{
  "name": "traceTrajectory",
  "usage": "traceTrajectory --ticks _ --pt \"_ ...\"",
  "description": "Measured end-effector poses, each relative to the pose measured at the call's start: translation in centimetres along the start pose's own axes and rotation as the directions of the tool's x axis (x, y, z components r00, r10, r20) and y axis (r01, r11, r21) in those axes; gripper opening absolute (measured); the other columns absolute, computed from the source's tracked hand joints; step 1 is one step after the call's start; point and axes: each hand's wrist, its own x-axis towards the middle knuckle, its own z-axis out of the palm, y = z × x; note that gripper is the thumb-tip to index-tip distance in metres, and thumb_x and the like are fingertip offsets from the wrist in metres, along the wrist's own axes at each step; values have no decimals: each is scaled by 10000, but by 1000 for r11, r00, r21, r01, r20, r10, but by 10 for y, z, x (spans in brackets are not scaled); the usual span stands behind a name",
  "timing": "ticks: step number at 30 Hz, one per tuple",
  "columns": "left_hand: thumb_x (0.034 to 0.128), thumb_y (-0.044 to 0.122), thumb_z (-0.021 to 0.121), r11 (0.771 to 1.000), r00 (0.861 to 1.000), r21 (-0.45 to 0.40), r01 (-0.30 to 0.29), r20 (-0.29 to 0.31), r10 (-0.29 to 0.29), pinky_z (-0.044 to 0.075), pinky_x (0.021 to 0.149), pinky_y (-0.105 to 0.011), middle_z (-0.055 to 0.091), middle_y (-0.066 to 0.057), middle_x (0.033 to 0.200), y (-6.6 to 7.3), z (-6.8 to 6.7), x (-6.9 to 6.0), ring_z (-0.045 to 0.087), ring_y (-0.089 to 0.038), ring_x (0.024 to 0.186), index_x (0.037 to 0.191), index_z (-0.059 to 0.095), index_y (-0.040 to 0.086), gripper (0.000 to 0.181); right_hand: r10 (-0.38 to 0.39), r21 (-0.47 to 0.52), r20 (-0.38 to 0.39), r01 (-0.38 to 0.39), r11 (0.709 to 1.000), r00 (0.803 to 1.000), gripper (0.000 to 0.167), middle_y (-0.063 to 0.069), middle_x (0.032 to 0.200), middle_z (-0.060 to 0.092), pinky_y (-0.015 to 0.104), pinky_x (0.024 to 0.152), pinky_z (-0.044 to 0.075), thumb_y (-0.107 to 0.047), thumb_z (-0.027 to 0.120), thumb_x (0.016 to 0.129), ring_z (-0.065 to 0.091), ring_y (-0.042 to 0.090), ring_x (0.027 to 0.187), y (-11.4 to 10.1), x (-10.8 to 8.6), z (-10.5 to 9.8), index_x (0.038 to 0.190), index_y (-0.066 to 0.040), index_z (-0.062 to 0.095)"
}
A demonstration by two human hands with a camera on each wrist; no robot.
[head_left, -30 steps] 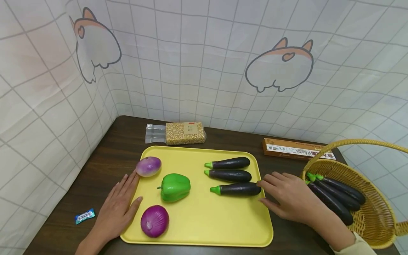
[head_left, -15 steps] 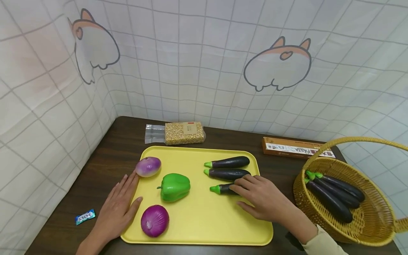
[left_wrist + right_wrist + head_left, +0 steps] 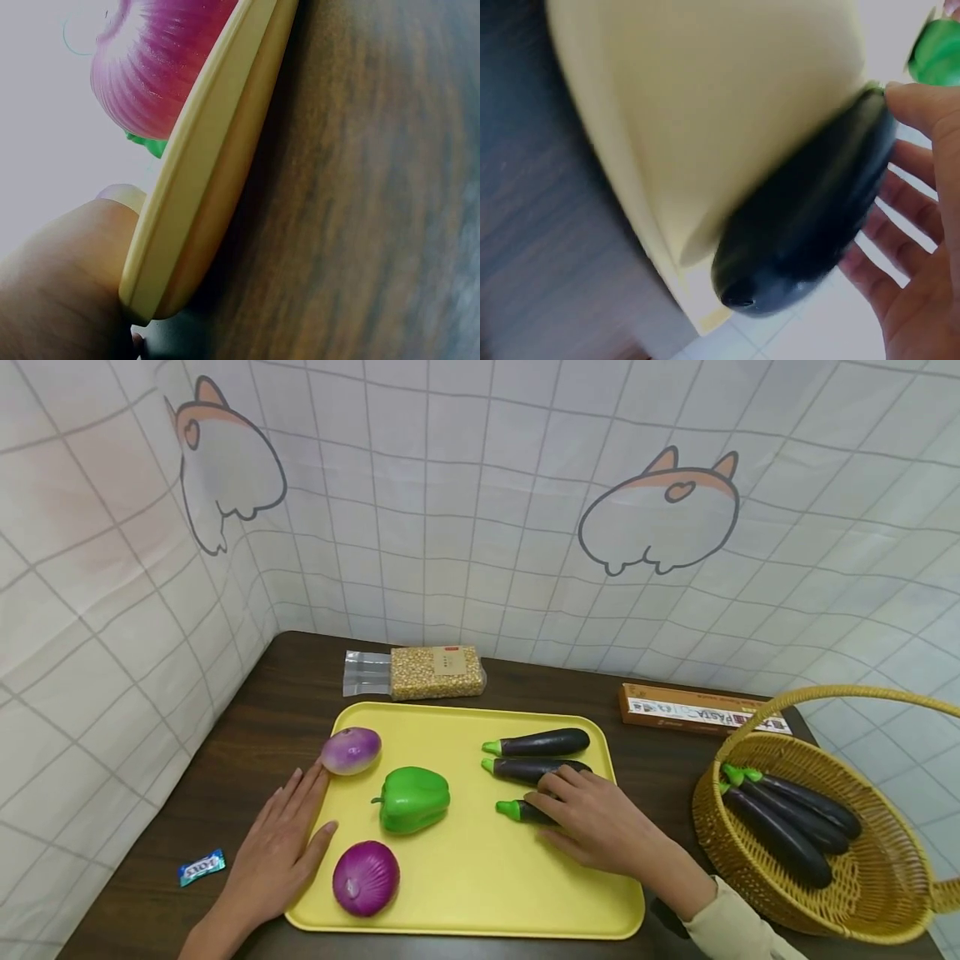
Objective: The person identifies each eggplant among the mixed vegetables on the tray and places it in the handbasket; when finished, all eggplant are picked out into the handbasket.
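White cloth walls, grey grid print, wrinkled: back wall [image 3: 450, 552], left wall [image 3: 90, 635], grid also at the right. Cartoon animal rears printed on, grey outlines, orange tops: left drawing [image 3: 232, 464] near the corner, right drawing [image 3: 652, 518] on the back wall. Table [image 3: 281, 693] dark brown, wood grain, rounded far-left corner, far edge near the back wall. Light soft, pale; left wrist background washed out.

A: And what a shine on that eggplant [image 3: 802, 210], smooth and glossy at the blunt end!
B: Glossy ribbed skin on the purple onion [image 3: 366, 878], waxy gleam on the green pepper [image 3: 414, 800]!
A: Smooth tray [image 3: 472, 893], plastic perhaps; the wrist views blur it.
B: Wood-grain table [image 3: 270, 727], rough woven basket [image 3: 738, 881], clear plastic bag [image 3: 416, 672], wrinkled cloth backdrop [image 3: 450, 485]!
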Motion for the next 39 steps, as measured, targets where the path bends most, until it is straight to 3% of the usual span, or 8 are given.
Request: traceTrajectory --ticks 10,19,29,39 --pt "1108 334 539 1000 1000 9 1 13 -1 36 1288 -437 190 -107 1748 1 2 0 191 -424 1569 1702 184 94 732 31 29 63 -33 999 998 355 -39 1060 618 347 691 557 -377 767 991 588 137 881 -5 -8 6 1268 -163 704" --pt "1101 314 557 1000 1000 10 -11 -2 11 31 1288 -432 208 -118 1742 1 0 -1 204 -436 1562 1695 206 75 730 86 11 13 -86 996 996 299 -36 974 565 216 440 368 -303 751 957 453 35 631 -1 -26 -10 1195 -140 671" --pt "1104 310 552 1000 1000 6 -16 -3 16 25 1287 -424 192 -104 1748 -1 -1 1 203 -433 1563 1702 187 94 733 168 -30 -20 -169 985 986 359 -43 928 647 236 449 406 -280 766 930 482 27 603 13 -42 -32 1232 -107 679" --pt "1105 317 550 1000 1000 7 -15 1 15 28 1287 -423 192 -107 1748 -2 1 1 202 -432 1563 1703 182 94 736 175 -76 -45 -178 981 983 356 -63 879 614 225 462 401 -335 778 965 461 9 578 27 -55 -55 1225 -105 694"
